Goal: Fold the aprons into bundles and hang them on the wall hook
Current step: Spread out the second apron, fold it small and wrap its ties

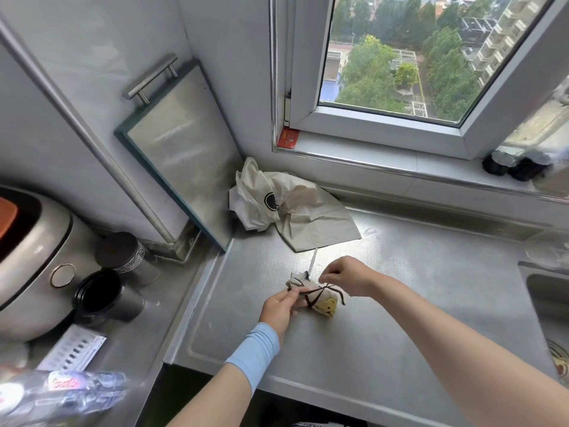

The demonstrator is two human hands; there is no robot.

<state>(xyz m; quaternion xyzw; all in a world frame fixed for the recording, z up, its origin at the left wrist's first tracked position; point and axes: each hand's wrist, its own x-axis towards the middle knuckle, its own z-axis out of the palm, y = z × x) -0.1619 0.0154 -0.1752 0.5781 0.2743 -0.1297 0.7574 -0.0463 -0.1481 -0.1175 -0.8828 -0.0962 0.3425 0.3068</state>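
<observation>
A small apron bundle [320, 298], cream with a yellow print, lies on the steel counter [385, 318], wrapped in dark strings. My left hand [278, 309] pinches one string end at the bundle's left side. My right hand [346, 274] pinches another string end just above the bundle's right side. A second cream apron [295, 211] with a round black mark lies crumpled and loose in the back corner under the window. No wall hook is in view.
A steel board with a bar handle [181, 149] leans in the corner. Left: a rice cooker [30, 257], two dark jars [120, 251] and a plastic bottle [61, 392]. A sink [551, 297] is at the right edge, dark jars [511, 166] on the windowsill.
</observation>
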